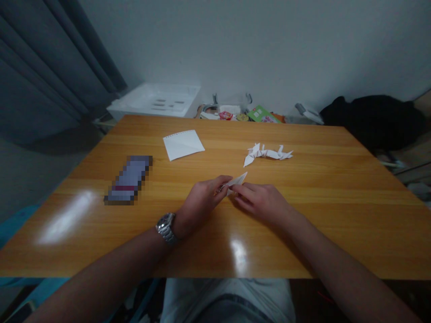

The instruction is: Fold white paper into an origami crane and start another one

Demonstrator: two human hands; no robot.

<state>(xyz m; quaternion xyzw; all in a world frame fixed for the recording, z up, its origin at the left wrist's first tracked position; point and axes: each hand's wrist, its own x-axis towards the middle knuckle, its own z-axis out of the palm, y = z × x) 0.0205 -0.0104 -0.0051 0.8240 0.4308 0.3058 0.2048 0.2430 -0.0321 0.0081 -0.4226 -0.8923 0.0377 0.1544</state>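
Observation:
A small folded white paper piece (pixel 236 181) lies at the middle of the wooden table (pixel 336 211), pinched from both sides. My left hand (pixel 202 202), with a metal watch on the wrist, grips its left end with closed fingers. My right hand (pixel 261 202) presses and pinches its right side. Only the pointed tip of the paper sticks out above my fingers. Farther back to the right lie finished folded white paper figures (pixel 267 154). A flat white notepad sheet (pixel 183 144) rests at the back left.
A blurred-out dark rectangular object (pixel 128 179) lies on the table's left. Behind the table stand a white plastic tray (pixel 156 99), colourful packets (pixel 242 115) and a black bag (pixel 373 119). A dark curtain (pixel 50 67) hangs at the left.

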